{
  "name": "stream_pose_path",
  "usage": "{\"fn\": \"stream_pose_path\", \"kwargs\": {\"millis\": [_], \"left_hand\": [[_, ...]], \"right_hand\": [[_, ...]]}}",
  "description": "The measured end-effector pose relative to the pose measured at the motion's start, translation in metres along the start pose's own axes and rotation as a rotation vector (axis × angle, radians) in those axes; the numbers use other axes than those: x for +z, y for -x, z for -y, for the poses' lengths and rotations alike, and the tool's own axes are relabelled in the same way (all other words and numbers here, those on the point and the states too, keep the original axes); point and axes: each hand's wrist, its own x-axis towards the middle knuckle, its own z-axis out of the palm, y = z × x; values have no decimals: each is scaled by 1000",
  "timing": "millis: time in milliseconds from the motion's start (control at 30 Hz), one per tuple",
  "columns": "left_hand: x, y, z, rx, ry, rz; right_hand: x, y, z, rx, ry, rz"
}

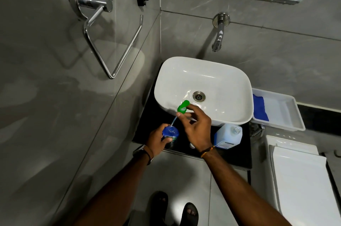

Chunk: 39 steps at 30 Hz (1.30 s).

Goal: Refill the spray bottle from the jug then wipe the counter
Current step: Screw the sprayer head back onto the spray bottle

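Observation:
A blue spray bottle (170,132) stands on the black counter (238,157) in front of the sink, and my left hand (158,141) grips its body. My right hand (195,128) pinches the green spray head (182,106), lifted above and to the right of the bottle. The head's clear dip tube (174,121) slants down with its tip still in the bottle's open neck. A translucent jug (228,136) with a printed label stands on the counter just right of my right wrist.
A white basin (175,70) sits on the counter under a wall tap (218,37). To the right, a white tray (287,115) holds a blue cloth (260,108). A white toilet tank (299,174) is at lower right. A chrome towel ring (110,41) hangs on the left wall.

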Motion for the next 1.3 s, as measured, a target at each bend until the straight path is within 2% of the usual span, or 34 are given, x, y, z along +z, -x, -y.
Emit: {"fn": "stream_pose_path", "kwargs": {"millis": [200, 333, 800, 1100, 1167, 1300], "left_hand": [[-2, -1, 1, -6, 16, 10], [-2, -1, 2, -19, 40, 20], [-4, -1, -1, -21, 57, 29], [-4, -1, -1, -29, 59, 40], [-3, -2, -1, -28, 54, 34], [-2, -3, 2, -35, 49, 14]], "right_hand": [[5, 5, -17, -60, 143, 117], [1, 13, -32, -53, 269, 288], [0, -5, -40, 18, 530, 545], [-3, -17, -30, -149, 604, 693], [-3, -17, -31, -139, 603, 688], [3, -9, -35, -23, 719, 544]]}}
